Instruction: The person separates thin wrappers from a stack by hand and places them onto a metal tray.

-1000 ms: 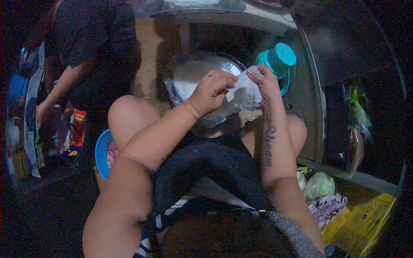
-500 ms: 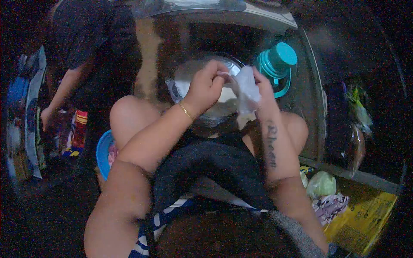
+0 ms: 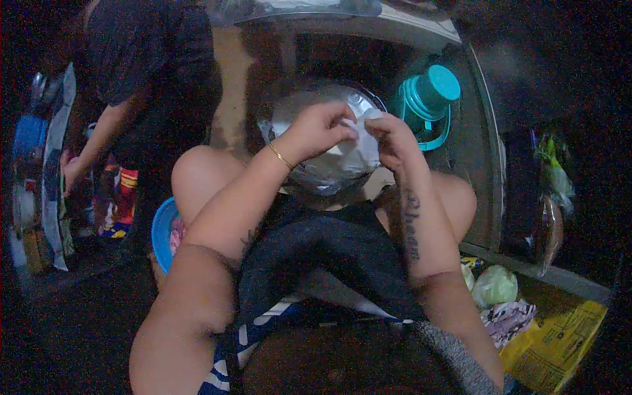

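Over a shiny metal basin (image 3: pixel 329 183) between my knees, both my hands handle a thin white plastic bag (image 3: pixel 361 135). My left hand (image 3: pixel 322 130), with a gold bracelet at its wrist, holds the bag's left side between thumb and fingers. On the other side, my right hand (image 3: pixel 398 143) has its fingers curled against the bag's upper right edge. Blur hides the exact grip of the fingertips. Clear plastic shows around the basin's left side, and whitish material lies inside, mostly hidden behind my hands.
A turquoise jug (image 3: pixel 428 99) stands right of the basin. By my left leg is a blue tub (image 3: pixel 162 234) with pinkish contents. Wrapped cabbage (image 3: pixel 495 286) and yellow packaging (image 3: pixel 556 349) lie at lower right. Another person's arm (image 3: pixel 99 138) reaches down at left.
The white bag, earlier raised and bunched at my right hand, is now lower and flatter between my hands. My right hand has turned, its fingers now pointing left.
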{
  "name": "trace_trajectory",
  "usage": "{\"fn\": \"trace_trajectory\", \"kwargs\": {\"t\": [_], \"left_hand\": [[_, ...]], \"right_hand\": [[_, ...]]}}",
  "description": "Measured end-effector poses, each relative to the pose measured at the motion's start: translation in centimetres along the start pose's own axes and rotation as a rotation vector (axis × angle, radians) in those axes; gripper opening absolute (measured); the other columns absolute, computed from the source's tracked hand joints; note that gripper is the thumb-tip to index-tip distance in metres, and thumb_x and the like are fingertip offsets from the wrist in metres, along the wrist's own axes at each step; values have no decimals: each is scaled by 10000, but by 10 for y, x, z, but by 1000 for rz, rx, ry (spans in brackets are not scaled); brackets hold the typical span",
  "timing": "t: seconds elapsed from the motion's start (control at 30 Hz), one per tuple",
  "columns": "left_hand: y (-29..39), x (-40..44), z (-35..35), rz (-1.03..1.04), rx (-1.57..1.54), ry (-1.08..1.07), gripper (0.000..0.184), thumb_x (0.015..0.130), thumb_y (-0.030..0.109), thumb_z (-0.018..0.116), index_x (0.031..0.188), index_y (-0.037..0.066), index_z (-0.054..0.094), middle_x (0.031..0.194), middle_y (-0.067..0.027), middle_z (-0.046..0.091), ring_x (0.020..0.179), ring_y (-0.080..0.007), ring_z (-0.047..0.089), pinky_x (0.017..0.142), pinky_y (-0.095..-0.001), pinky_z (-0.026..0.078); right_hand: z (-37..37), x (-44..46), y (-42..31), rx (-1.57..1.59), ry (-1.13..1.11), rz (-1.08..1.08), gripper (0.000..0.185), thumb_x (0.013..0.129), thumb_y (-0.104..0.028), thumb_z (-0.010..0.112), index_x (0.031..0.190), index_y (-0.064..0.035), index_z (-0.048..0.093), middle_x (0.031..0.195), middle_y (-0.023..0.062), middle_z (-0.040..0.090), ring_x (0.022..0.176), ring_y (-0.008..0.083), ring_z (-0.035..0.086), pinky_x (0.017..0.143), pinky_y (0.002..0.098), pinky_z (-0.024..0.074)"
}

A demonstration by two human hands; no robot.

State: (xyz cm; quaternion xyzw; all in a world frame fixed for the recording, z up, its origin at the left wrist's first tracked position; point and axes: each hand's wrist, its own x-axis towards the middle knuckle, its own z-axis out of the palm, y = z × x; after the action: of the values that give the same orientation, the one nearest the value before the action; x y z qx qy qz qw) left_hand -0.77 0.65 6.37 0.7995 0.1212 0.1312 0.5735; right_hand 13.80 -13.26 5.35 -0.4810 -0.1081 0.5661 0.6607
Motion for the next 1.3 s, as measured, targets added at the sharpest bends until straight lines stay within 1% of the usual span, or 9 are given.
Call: {"fn": "trace_trajectory", "kwargs": {"t": [0.13,0.17,0.27,0.4,0.8,0.9,1.0,1.2,1.3], "left_hand": [[2,-4,1,339,413,-11,171,688,102,700,849,91,644,830,-125,637,775,-324,608,690,-394,489],[0,-5,2,357,449,-23,174,673,87,696,840,96,646,822,-118,637,780,-324,607,693,-400,488],[1,-13,1,413,544,-34,187,645,55,683,821,105,646,810,-104,640,786,-322,606,703,-398,487],[4,-23,4,619,605,51,221,626,36,677,826,127,648,810,-63,654,777,-294,614,722,-376,492],[10,-40,-17,689,541,173,210,688,37,654,884,110,654,835,-52,666,776,-279,616,751,-357,493],[3,-29,-7,617,406,307,204,715,29,623,914,76,634,868,-96,650,853,-310,600,775,-379,477],[-4,-32,1,335,236,250,353,709,-59,496,1024,58,601,965,-134,619,904,-304,595,843,-360,483],[17,-24,7,503,460,261,269,761,79,622,1029,71,607,951,-114,598,930,-297,566,832,-359,455],[17,-21,1,607,533,228,192,696,61,681,880,92,639,779,-92,573,773,-299,551,707,-397,439]], "right_hand": [[2,-3,5,-211,70,56,253,781,-126,654,985,10,592,866,84,657,724,196,641,671,341,522],[-4,4,15,-472,89,-7,294,746,-84,694,999,15,582,856,84,656,732,178,638,646,328,514],[-6,12,27,-494,191,-197,320,691,-133,768,944,-10,616,870,88,669,739,210,638,662,346,510],[-5,7,16,-342,364,-289,345,675,-41,772,973,-20,602,885,99,662,762,209,640,668,338,519],[21,16,3,-57,286,-358,336,755,-24,704,1042,-1,532,935,128,641,797,250,643,684,378,539],[34,7,-5,35,219,-354,328,770,-21,688,1056,2,529,961,135,639,827,254,644,701,382,542],[37,5,-2,41,165,-328,338,775,-24,684,1075,2,531,989,139,636,855,258,644,724,383,541],[36,1,-5,-7,134,-296,353,771,-28,682,1092,2,538,1011,137,636,865,261,644,748,379,537],[33,3,-6,-92,154,-270,342,774,-32,677,1085,4,540,998,135,640,853,265,647,741,386,537]]}}
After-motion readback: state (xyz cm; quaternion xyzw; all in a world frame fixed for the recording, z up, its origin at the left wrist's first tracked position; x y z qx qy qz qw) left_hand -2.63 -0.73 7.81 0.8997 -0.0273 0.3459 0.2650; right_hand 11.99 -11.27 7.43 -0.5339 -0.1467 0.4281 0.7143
